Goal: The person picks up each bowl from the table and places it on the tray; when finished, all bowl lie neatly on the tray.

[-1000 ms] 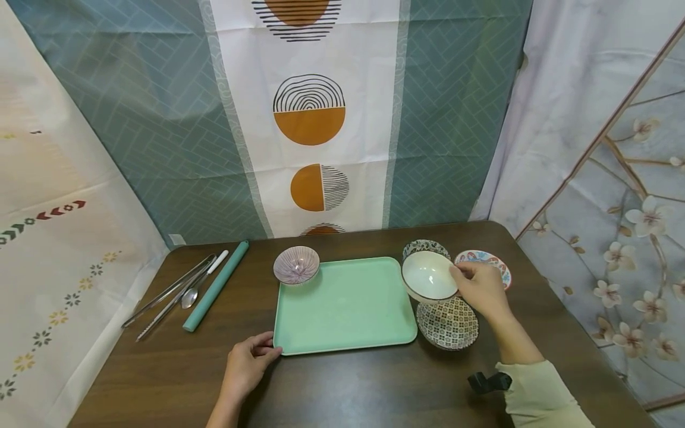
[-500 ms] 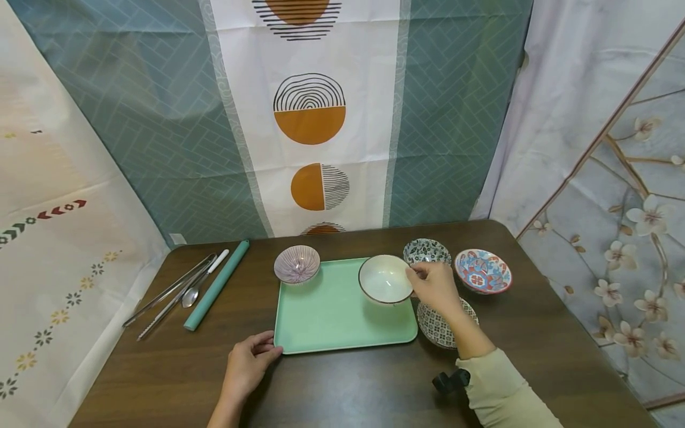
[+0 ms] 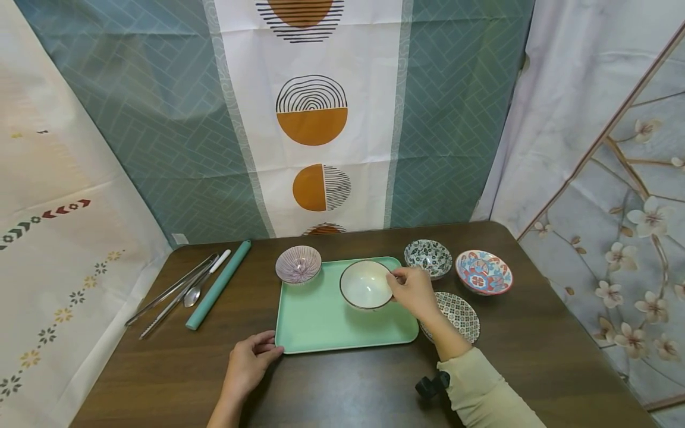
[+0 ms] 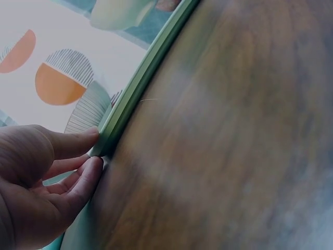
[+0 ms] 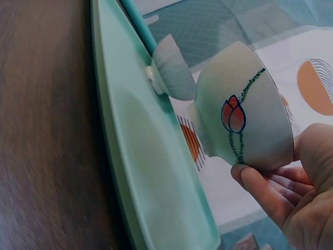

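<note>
The right hand is holding a white bowl by the right side of its dark rim, with the thumb and the fingers pinching the wall. The bowl is upright, just left of this hand, above the green tray; the right wrist view shows a gap below its foot and a red lotus bud painted on the outside.

The left hand pinches the tray at its near left corner, thumb on the rim and fingers at the edge.

Just beyond the right hand is a green leaf-patterned bowl. To its right, farther, is a red and blue bowl. Nearer than the hand, a checked bowl is partly covered by the right forearm.

Beyond the left hand, a purple striped bowl seems to stand in the tray's far left corner, though its foot is not very clear. Farther left of that hand, on the brown surface, lie a teal rod, a white-handled spoon and metal tongs.
</note>
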The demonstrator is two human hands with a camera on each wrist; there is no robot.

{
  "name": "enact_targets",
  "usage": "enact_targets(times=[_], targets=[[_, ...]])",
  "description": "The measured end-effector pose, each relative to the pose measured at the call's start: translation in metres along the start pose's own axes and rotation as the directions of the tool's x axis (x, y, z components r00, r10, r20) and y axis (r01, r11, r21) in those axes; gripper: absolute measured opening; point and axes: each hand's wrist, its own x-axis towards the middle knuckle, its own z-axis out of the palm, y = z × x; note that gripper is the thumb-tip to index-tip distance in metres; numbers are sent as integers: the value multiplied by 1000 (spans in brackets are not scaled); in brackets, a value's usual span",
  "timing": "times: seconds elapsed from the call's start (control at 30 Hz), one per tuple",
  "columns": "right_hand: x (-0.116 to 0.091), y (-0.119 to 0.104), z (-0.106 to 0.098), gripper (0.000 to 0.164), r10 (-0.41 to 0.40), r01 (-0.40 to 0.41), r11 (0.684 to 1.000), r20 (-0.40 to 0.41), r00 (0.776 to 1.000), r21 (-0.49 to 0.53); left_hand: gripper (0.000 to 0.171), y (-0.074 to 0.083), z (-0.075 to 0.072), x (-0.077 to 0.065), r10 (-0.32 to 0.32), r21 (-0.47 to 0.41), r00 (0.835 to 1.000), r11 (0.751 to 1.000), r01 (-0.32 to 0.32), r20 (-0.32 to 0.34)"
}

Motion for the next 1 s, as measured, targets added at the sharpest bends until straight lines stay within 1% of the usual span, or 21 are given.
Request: enact_targets(times=[0.2,0.6,0.87,1.0], targets=[[-1,0,18,14,17,-17,1000,15,1000,12,35,-1,0,-1,3,18,1000,1000,-3,1],[-3,0,52,12,-41,41,999,40,998,23,36,-2,-1,-1,-19,8,1000,1000,19,15],[-5,-3,74,12,-68,66,997,73,995,37,36,-3,-1,2,-29,-30,999,999,30,23],[-7,-7,86,12,-96,94,995,85,992,19,36,-2,-1,2,-41,-56,999,998,43,28]])
